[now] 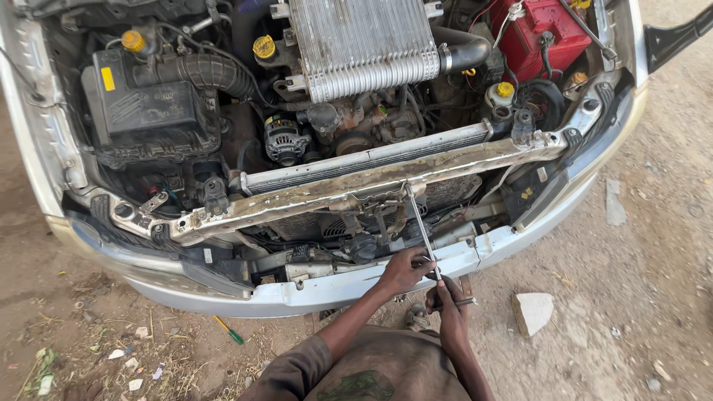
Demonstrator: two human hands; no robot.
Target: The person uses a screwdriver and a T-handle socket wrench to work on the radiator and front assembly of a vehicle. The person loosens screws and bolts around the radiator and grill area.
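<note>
Head view of work at the front of a car with its hood raised. The left hand (405,269) was closed around the lower part of a long metal rod (420,226), fingers curled about the shaft. The right hand (450,308) was also closed, gripping the tool's short handle (462,301) just below the rod's near end. The rod ran up and away from the hands, its far tip meeting the rusted front crossmember (334,191) near the latch. Both hands lay just over the silver bumper (312,293). A green-handled screwdriver (229,331) lay on the dirt ground (631,297), well apart, and a pale stone (532,310) lay near the right hand.
</note>
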